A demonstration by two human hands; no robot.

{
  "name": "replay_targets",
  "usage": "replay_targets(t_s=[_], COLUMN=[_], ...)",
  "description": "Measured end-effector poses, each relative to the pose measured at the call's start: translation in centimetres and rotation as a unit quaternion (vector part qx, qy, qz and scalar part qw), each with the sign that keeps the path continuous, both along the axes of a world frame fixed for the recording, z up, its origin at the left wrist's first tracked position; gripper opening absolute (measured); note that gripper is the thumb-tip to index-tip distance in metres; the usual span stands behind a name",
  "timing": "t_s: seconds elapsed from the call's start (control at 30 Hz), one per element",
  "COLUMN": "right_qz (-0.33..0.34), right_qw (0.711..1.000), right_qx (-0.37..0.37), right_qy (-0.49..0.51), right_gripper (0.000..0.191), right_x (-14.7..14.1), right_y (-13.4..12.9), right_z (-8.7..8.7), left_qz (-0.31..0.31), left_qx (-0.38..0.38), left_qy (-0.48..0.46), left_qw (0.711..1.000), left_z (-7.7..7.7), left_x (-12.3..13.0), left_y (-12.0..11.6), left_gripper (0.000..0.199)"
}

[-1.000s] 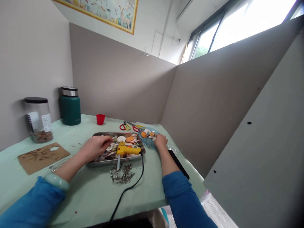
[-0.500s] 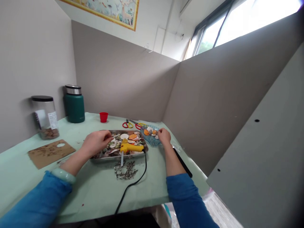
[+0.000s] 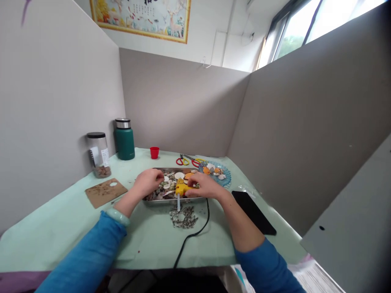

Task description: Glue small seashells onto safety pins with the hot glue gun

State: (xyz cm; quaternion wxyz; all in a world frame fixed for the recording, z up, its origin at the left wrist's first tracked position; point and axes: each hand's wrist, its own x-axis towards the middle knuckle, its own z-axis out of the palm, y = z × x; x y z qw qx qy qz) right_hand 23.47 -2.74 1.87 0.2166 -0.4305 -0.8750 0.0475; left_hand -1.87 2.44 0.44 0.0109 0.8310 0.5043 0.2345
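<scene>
A yellow glue gun lies across a metal tray filled with shells, its pale glue stick jutting over the front rim. My right hand is closed around its handle, thumb in front and fingers over the top. Over the tray's left side, my left hand is pinched shut. Whatever its fingertips hold, if anything, blends with the shells behind. Right of the tray sits a blue glass plate bearing white and orange shells. In front of the tray lies a pile of small metal clips.
Scissors and a red cup stand at the back. A green flask, a lidded jar and a stained cardboard piece are at left. A black flat slab lies right. The gun's black cord runs to the front edge.
My right hand has moved left from the blue plate onto the glue gun's handle. My left hand stays pinched over the tray's left side. The camera view has shifted.
</scene>
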Motion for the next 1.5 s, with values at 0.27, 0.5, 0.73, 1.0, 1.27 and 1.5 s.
replay_targets(t_s=[0.27,0.5,0.73,1.0,1.27,1.5], right_qz=[-0.046,-0.040,-0.016,-0.099,-0.130,0.010], right_qw=[0.997,0.999,0.998,0.968,0.942,0.910], right_qx=[0.021,-0.014,-0.002,0.057,0.074,-0.103], right_qy=[-0.059,-0.025,0.061,0.222,0.302,0.403], right_gripper=[0.017,0.017,0.020,0.026,0.026,0.031], right_x=[-0.3,-0.1,-0.3,-4.1,-3.9,-3.8], right_y=[0.1,0.2,0.3,1.9,3.3,2.7], right_z=[-0.4,-0.8,-0.4,2.2,-1.0,-0.8], left_qz=[-0.138,-0.104,-0.081,-0.048,-0.076,-0.084], left_qx=[-0.164,-0.082,-0.066,-0.018,-0.209,-0.173], left_qy=[-0.010,0.060,-0.076,-0.262,-0.389,-0.457], left_qw=[0.977,0.989,0.992,0.964,0.894,0.869], left_z=[0.6,0.4,2.1,5.2,1.8,1.5], left_x=[0.9,1.0,0.3,4.1,4.6,4.3], left_y=[-1.5,-1.4,-1.0,-1.5,-0.6,-0.4], left_gripper=[0.029,0.029,0.034,0.030,0.030,0.023])
